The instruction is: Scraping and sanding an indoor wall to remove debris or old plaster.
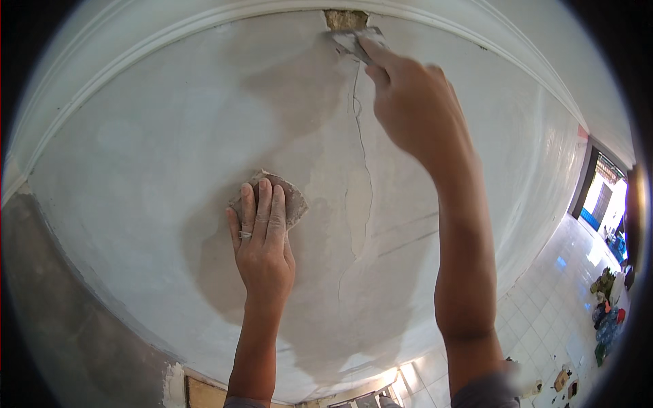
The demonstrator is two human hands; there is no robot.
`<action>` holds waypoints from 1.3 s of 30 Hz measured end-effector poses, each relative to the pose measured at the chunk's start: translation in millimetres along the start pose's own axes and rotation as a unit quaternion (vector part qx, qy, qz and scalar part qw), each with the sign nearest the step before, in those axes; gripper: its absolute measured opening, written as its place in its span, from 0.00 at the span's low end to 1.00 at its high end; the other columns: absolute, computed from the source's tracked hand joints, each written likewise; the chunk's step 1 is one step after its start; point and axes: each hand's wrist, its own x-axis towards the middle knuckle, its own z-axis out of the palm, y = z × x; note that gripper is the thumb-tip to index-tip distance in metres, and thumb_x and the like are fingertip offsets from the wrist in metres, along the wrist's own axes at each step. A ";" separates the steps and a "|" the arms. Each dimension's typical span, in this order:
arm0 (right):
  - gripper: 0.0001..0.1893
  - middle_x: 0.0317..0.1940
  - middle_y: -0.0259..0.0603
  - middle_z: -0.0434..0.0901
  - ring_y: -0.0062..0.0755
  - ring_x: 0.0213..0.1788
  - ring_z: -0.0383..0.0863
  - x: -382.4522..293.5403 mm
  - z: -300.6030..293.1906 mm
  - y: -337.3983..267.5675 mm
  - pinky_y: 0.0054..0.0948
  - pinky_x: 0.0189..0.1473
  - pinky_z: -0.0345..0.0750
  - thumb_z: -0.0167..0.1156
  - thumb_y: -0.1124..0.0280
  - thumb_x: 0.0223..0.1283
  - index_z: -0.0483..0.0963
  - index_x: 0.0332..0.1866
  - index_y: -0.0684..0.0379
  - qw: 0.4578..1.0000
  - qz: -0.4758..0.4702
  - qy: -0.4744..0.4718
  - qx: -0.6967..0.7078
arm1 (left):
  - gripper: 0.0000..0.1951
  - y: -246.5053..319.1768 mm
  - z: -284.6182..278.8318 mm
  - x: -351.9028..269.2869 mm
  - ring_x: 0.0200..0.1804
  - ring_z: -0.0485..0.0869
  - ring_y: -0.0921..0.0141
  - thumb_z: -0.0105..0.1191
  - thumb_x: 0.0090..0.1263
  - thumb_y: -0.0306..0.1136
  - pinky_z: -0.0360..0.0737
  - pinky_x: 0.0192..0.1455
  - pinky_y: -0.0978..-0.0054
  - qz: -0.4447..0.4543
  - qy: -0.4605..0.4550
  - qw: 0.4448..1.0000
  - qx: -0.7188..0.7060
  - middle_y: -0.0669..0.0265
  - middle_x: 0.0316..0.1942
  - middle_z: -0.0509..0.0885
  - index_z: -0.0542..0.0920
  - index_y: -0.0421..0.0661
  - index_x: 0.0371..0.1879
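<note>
My right hand [418, 102] grips a scraper [354, 42] with a whitish, smeared blade, high on the grey plastered wall [173, 137]. The blade is just below a rough hole [346, 19] where brownish material shows under the ceiling moulding. A thin crack [363, 148] runs down the wall below the scraper, around a paler strip. Lower and to the left, my left hand [265, 245], with a ring on one finger, lies over a broken-edged flat piece [293, 201], perhaps plaster. My thumb is hidden, and I cannot tell whether the piece touches the wall.
White moulding [168, 31] curves along the top of the wall. A darker grey wall [56, 306] adjoins at left. To the right are a tiled floor [530, 306], a heap of mixed items [607, 321] and a bright doorway [602, 188]. Small debris [561, 380] lies at lower right.
</note>
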 end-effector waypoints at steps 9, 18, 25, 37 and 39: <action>0.26 0.24 0.49 0.81 0.49 0.17 0.78 -122.4 48.8 16.7 0.42 0.21 0.74 0.57 0.73 0.71 0.70 0.74 0.49 0.995 0.026 -0.079 0.052 | 0.26 -10.7 -5.9 -21.5 0.80 0.61 0.49 0.49 0.73 0.22 0.53 0.80 0.42 -0.006 -0.022 1.000 0.015 0.54 0.75 0.72 0.73 0.39 0.72; 0.32 0.23 0.40 0.73 0.41 0.18 0.74 -258.3 80.5 35.1 0.40 0.20 0.72 0.61 0.74 0.69 0.65 0.78 0.46 0.988 0.094 -0.104 0.062 | 0.26 -9.2 -1.9 -27.6 0.80 0.63 0.52 0.50 0.72 0.23 0.51 0.81 0.43 -0.029 -0.016 0.999 -0.022 0.57 0.75 0.72 0.75 0.43 0.71; 0.33 0.23 0.41 0.74 0.40 0.19 0.75 -245.6 96.4 27.9 0.39 0.22 0.72 0.60 0.77 0.69 0.65 0.78 0.46 0.992 0.077 -0.041 0.088 | 0.27 -12.1 -6.3 -31.6 0.80 0.63 0.51 0.51 0.72 0.24 0.52 0.81 0.42 -0.039 -0.013 0.999 -0.020 0.58 0.76 0.71 0.74 0.42 0.72; 0.32 0.27 0.45 0.81 0.39 0.24 0.80 -192.8 89.4 23.3 0.39 0.28 0.75 0.60 0.79 0.68 0.67 0.77 0.48 0.994 0.073 -0.030 0.077 | 0.27 -14.2 -0.9 -38.4 0.81 0.62 0.51 0.49 0.72 0.22 0.51 0.81 0.41 -0.039 -0.018 0.999 -0.010 0.57 0.76 0.71 0.74 0.42 0.72; 0.33 0.22 0.41 0.76 0.39 0.20 0.76 -194.9 89.6 27.2 0.40 0.23 0.72 0.61 0.76 0.68 0.66 0.78 0.47 0.996 0.060 -0.033 0.062 | 0.27 -11.6 -0.4 -36.6 0.81 0.61 0.51 0.49 0.71 0.21 0.50 0.81 0.40 -0.036 -0.009 0.999 -0.017 0.57 0.76 0.71 0.74 0.42 0.71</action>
